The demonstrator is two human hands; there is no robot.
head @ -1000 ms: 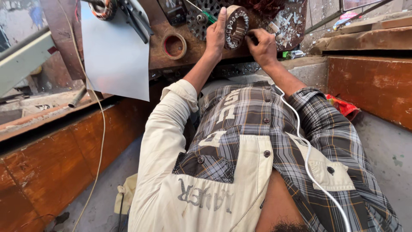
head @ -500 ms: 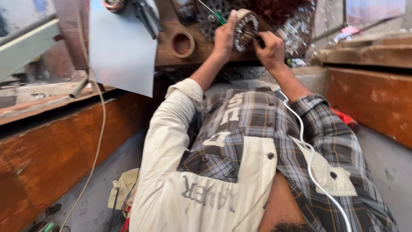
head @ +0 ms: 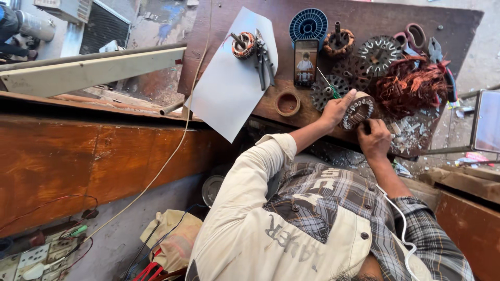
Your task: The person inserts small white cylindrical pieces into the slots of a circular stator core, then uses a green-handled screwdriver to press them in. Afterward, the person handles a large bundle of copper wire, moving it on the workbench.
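Note:
My left hand (head: 335,107) grips the rim of a round motor stator (head: 359,110), holding it tilted on edge over a brown wooden board (head: 260,109). My right hand (head: 375,138) is closed just below the stator, pinching a small dark thing against its lower edge; what that is cannot be made out. A thin green-handled tool (head: 328,83) slants by my left fingers. I cannot tell if they hold it. A white cable (head: 402,229) runs down my checked shirt.
The board carries a white sheet (head: 229,99) with pliers (head: 263,60) and a wound stator (head: 243,45), a phone (head: 305,62), a blue round spool (head: 308,23), a tape ring (head: 287,103), metal discs (head: 379,52), scissors (head: 411,35) and tangled copper wire (head: 411,86). A wooden bench (head: 78,156) lies left.
The view has pulled back and swung, so more of the board and the floor shows. Both hands stay on the stator, which now sits lower over the board's near edge.

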